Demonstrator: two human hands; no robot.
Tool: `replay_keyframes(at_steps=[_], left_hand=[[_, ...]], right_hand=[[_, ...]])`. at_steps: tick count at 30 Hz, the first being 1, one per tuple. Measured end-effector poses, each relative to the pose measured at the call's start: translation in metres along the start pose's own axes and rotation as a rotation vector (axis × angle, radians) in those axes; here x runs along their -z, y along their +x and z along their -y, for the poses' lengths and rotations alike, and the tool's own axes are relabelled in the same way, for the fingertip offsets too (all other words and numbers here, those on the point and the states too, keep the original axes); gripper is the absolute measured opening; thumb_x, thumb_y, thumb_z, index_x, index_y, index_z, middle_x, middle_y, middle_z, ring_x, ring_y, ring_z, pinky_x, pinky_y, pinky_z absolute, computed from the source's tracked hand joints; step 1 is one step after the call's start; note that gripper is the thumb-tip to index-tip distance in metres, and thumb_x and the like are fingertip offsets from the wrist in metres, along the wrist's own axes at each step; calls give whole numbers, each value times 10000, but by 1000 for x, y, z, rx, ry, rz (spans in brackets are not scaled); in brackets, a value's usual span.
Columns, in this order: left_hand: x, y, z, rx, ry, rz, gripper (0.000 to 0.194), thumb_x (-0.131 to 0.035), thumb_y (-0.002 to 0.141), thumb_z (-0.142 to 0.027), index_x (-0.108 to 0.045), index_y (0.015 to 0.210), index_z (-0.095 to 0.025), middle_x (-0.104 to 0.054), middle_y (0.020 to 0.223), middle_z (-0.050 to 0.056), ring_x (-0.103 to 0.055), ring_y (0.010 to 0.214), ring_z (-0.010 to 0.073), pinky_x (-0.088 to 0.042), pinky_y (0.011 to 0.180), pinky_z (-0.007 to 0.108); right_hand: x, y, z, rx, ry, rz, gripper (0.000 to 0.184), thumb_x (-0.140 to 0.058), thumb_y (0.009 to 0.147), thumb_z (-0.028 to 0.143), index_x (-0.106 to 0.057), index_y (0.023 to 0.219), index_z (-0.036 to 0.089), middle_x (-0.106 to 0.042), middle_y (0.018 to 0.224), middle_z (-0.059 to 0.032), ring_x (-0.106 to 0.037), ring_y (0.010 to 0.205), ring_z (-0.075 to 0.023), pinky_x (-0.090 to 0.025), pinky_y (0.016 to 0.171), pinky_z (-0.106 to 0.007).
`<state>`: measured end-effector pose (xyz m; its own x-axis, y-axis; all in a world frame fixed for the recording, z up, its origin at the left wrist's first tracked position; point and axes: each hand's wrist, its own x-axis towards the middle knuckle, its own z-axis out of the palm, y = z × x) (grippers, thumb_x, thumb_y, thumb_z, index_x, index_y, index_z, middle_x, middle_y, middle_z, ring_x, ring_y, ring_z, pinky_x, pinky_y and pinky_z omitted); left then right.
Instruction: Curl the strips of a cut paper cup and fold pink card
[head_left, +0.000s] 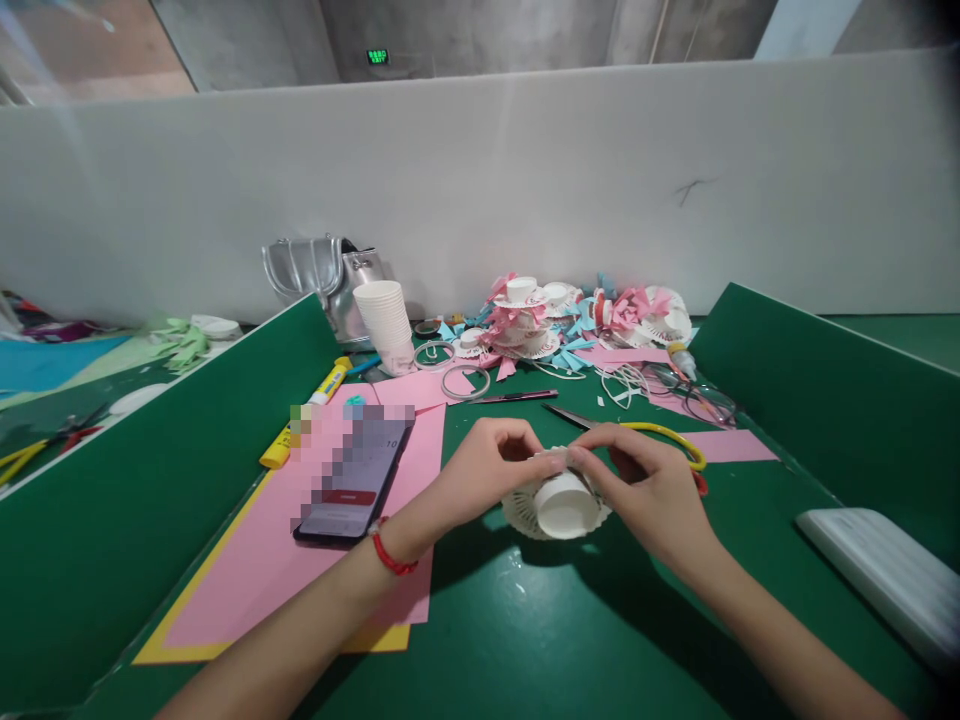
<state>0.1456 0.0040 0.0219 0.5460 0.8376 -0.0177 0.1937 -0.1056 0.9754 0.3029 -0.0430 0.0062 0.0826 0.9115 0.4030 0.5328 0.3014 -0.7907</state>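
While the left hand [496,462] and right hand [654,482] share a lacy paper piece [567,508], the green desk [517,625] around them is pretty packed

So, far left on the desk: a yellow glue stick [277,450] by the divider [225,430], then a phone [364,480] lying on pink paper [247,575], with a yellow sheet [375,638] poking out underneath. Behind that, a silver bag [304,268] and a leaning stack of white cups [382,318].

The left hand, red bracelet [391,555] on its wrist, has thumb and finger closed on the piece's far edge. The piece itself is mid-desk, cup bottom facing the camera; can't tell if it's touching the surface. The right hand pinches the same edge, fingertips almost meeting the left's.

Just behind the right hand: yellow-handled scissors [690,450]. Further right, glasses [711,406], then a white slab [877,565] near the edge.
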Motion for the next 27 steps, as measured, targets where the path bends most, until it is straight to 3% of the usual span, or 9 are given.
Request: replay_keyframes(at_steps=[5, 9, 15, 19, 27], left_hand=[[3, 1, -3, -12, 5, 38, 189, -596, 693, -302, -659, 748, -133, -652, 752, 52, -562, 694, 148, -426, 608, 234], [1, 1, -3, -23, 32, -26, 169, -594, 688, -274, -657, 643, -124, -639, 660, 42, -548, 630, 143, -415, 569, 229], [1, 1, -2, -13, 6, -63, 159, -596, 677, -261, -648, 618, -122, -618, 624, 32, -525, 588, 127, -401, 546, 224], [2, 2, 0, 6, -30, -84, 161, -594, 675, -258, -653, 622, -119, -622, 638, 38, -521, 595, 126, -397, 552, 224], [2, 4, 8, 95, -108, 41, 212, -611, 670, -316, -672, 730, -121, -644, 739, 56, -540, 657, 144, -410, 587, 233]], right_hand=[[0, 0, -2, 10, -5, 16, 127, -526, 754, 254, -610, 678, 196, -635, 662, -14, -524, 581, -139, -367, 495, -245], [-4, -1, -3, -29, 6, -22, 138, -546, 732, 274, -613, 642, 194, -636, 626, -17, -495, 528, -132, -360, 465, -247], [-2, 4, -9, -146, 234, 20, 206, -506, 763, 359, -619, 750, 188, -638, 773, -38, -551, 660, -152, -414, 529, -238], [0, 6, -13, -214, 301, 51, 225, -557, 719, 380, -584, 639, 172, -569, 620, -10, -505, 559, -128, -389, 478, -222], [-8, 4, -18, -247, 289, 29, 250, -582, 696, 400, -577, 615, 164, -564, 579, -9, -492, 517, -124, -391, 463, -228]])
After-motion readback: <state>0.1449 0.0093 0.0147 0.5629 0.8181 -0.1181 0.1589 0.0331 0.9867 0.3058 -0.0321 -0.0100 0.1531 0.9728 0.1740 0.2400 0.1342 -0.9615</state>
